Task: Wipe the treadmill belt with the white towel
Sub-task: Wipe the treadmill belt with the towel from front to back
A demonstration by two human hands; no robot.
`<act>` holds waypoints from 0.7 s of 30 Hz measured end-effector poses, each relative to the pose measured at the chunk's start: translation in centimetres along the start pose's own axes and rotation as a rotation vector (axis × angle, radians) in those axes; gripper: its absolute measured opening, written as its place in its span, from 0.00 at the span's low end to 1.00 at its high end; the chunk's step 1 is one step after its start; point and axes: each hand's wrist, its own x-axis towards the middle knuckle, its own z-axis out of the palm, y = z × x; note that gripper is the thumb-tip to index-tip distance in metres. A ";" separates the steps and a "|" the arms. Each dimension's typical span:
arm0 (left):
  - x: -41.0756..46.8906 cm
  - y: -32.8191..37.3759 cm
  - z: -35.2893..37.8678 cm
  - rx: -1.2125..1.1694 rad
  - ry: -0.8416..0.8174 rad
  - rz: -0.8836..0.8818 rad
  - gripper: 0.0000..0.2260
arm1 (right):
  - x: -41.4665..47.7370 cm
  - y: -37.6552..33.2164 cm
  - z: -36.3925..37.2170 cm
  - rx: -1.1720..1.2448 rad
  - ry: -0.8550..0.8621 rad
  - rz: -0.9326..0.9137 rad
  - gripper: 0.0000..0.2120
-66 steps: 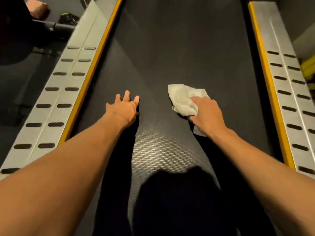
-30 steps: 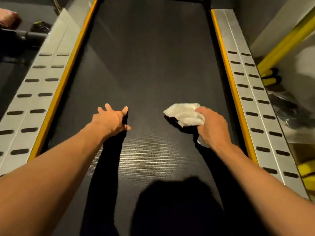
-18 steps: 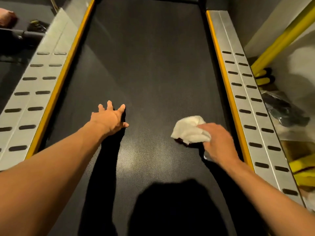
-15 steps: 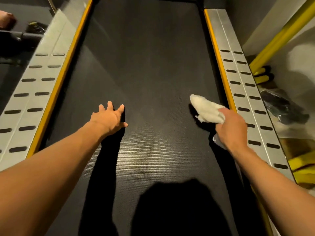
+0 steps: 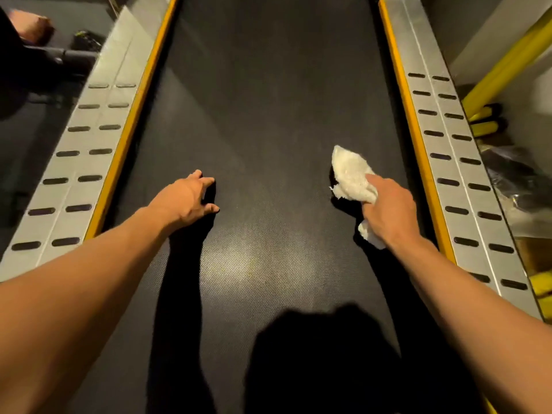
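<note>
The dark textured treadmill belt [image 5: 268,115] runs away from me between two side rails. My right hand [image 5: 388,210] grips a crumpled white towel [image 5: 351,174] and presses it on the belt's right part, a short way from the right rail. A tail of the towel sticks out under my wrist. My left hand [image 5: 186,198] rests on the belt left of centre, fingers spread, holding nothing.
Silver slotted side rails with yellow inner edges flank the belt, the left rail [image 5: 89,150] and the right rail [image 5: 448,150]. A yellow frame bar [image 5: 507,61] and dark clutter [image 5: 519,180] lie beyond the right rail. Dark equipment [image 5: 44,58] sits far left.
My right hand has swept the towel from the belt's middle out toward the right rail, then slightly back left. My left hand has stayed planted in place.
</note>
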 end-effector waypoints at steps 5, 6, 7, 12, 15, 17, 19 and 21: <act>-1.9 -2.3 0.9 -0.074 0.135 0.005 0.21 | -5.7 -4.5 2.1 -0.216 -0.299 -0.435 0.27; -2.2 -2.4 1.0 -0.080 0.154 0.001 0.20 | -7.1 -5.8 2.1 -0.216 -0.337 -0.578 0.27; -2.5 -2.6 1.2 -0.083 0.161 0.005 0.19 | -7.6 -6.7 2.2 -0.159 -0.360 -0.658 0.25; -3.9 -4.0 1.6 -0.044 0.172 -0.035 0.17 | -1.2 -9.8 3.8 -0.051 -0.151 -0.455 0.09; -4.3 -4.5 1.4 -0.011 0.129 -0.070 0.19 | -0.8 -11.0 5.1 -0.241 -0.213 -0.432 0.23; -4.5 -5.0 1.3 0.000 0.084 -0.081 0.20 | -3.5 -11.9 6.0 -0.330 -0.230 -0.567 0.27; -4.4 -5.3 1.3 0.001 0.018 -0.105 0.24 | -6.4 -12.2 6.7 -0.282 -0.222 -0.829 0.22; -4.2 -5.4 1.2 -0.006 -0.036 -0.118 0.26 | -7.1 -12.5 6.4 -0.304 -0.323 -0.986 0.21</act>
